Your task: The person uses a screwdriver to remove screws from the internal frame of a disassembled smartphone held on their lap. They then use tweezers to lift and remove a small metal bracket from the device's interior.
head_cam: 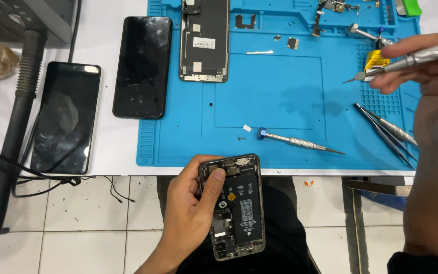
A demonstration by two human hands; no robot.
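Note:
My left hand [191,213] grips an opened phone body [236,208] over my lap, thumb resting on its upper left corner; the black battery and inner boards face up. My right hand [424,76] is raised at the right edge over the blue work mat [280,101] and holds a silver screwdriver [406,62] whose tip points left. A second screwdriver with a blue cap [295,141] lies on the mat near its front edge. A detached screen panel [205,40] lies face down at the mat's top left.
Two dark phones [143,66] [67,116] lie on the white table left of the mat. Tweezers [386,132] rest at the mat's right side. Small screws and metal parts are scattered along the mat's top. A thick black hose [11,147] and cables hang at the left.

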